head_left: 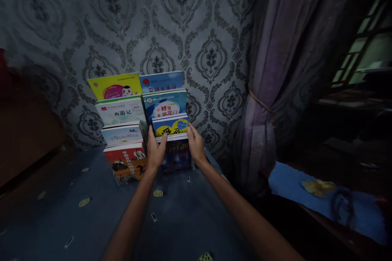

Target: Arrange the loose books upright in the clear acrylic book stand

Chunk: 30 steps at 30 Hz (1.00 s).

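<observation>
We see 2 bare forearms reaching forward over a blue bed cover (92, 212) with small yellow marks. The left hand (155, 151) and the right hand (196, 147) meet at the dark book (177, 154), which is our landmark; it stands in the front row of a stepped display, at the far edge of the cover. The left fingers lie together flat on the left edge of the dark book, the right fingers lie together on its right edge, so the book is pressed between both hands. Just left of the dark book stands a red book (127, 163). Directly behind it rises a blue and yellow book (170, 125), and behind that 2 more rows of books. Beyond all is the patterned wallpaper (183, 20). Well to the right of the dark book hangs a purple curtain (275, 81).
</observation>
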Tool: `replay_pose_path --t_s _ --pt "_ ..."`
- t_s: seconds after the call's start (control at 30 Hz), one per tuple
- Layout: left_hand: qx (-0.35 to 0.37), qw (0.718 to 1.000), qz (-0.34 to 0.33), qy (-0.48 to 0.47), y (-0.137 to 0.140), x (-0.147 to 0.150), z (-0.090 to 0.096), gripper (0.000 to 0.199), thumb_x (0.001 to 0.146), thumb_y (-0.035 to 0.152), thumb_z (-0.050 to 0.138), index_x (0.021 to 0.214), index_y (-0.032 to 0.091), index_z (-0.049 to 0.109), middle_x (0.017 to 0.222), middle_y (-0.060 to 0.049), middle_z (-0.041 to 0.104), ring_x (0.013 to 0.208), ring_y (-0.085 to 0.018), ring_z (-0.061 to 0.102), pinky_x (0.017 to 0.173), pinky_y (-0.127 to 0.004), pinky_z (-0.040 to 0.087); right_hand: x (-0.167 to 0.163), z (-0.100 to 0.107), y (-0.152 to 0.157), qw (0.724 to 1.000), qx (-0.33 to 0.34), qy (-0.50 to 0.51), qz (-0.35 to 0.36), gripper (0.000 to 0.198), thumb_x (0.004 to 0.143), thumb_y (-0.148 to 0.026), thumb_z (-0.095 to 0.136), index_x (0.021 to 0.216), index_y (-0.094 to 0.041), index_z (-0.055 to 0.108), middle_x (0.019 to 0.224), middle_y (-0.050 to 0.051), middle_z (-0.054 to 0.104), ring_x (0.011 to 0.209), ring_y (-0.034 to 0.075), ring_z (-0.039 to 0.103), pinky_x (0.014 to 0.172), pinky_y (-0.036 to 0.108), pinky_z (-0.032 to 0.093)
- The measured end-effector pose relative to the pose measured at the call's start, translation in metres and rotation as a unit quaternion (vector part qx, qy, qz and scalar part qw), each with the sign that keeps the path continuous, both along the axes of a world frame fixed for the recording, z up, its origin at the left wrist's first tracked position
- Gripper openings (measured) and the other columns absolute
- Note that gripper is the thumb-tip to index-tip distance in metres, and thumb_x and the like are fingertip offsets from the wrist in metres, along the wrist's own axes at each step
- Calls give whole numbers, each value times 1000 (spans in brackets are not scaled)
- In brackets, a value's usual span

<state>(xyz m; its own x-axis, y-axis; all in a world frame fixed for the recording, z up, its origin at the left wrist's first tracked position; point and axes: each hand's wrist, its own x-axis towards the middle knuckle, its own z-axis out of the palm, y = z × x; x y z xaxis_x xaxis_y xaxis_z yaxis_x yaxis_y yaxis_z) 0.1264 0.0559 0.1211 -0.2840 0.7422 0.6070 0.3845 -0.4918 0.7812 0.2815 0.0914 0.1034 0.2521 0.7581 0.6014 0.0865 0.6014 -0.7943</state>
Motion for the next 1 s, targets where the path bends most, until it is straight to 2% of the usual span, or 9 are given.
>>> replay_pose_path --t_s 0.2,0.33,0.47,0.6,0.7,0.77,0.83,0.9,1.0 --pt "50 998 22 13 10 -6 33 78 92 50 59 156 15 32 164 -18 33 154 -30 29 127 -44 21 14 45 23 999 37 -26 -8 80 89 -77 47 138 -16 64 145 14 60 139 30 52 120 48 36" --pt "79 996 31 15 17 -7 48 76 91 48 62 155 18 34 162 -17 37 153 -31 31 127 -48 21 17 68 39 998 48 -34 1 77 88 -77 49 135 -19 66 143 11 63 137 31 54 119 48 37" --pt "78 996 38 19 20 -7 51 74 90 46 62 154 17 37 158 -19 41 150 -33 36 126 -48 24 14 74 45 997 62 -48 20 76 87 -80 47 129 -20 69 137 11 68 131 31 60 115 49 42" --pt "70 996 35 34 18 -10 51 72 91 42 61 153 14 36 157 -19 42 149 -34 37 125 -49 27 12 75 42 997 59 -51 1 79 86 -81 47 128 -19 71 134 12 69 129 32 61 114 49 44" --pt "94 992 46 69 10 -19 59 63 93 35 56 150 17 40 153 -17 48 144 -31 43 122 -47 33 15 76 37 997 59 -55 -8 77 87 -79 48 131 -19 69 137 11 68 131 31 60 115 49 43" --pt "128 980 85 129 4 -30 73 52 93 28 51 144 18 48 146 -16 53 140 -29 48 121 -46 36 18 76 32 996 62 -62 -11 77 88 -77 47 133 -18 67 139 13 66 133 31 58 116 49 42" --pt "157 955 144 205 0 -45 91 45 91 22 47 136 16 56 141 -17 56 138 -30 49 120 -47 36 21 76 27 995 65 -72 -16 78 89 -77 47 134 -16 66 140 14 65 134 31 57 117 49 40" --pt "168 927 194 274 0 -58 109 45 89 19 48 133 15 58 141 -17 56 138 -32 48 120 -50 35 23 76 24 994 68 -84 -22 77 90 -75 47 135 -16 66 141 15 64 136 32 55 118 50 38" --pt "168 893 222 353 7 -72 133 47 89 20 49 134 12 57 143 -20 55 140 -35 45 120 -52 33 22 79 22 992 73 -101 -29 74 92 -73 45 136 -17 65 142 15 63 136 32 56 118 52 38"
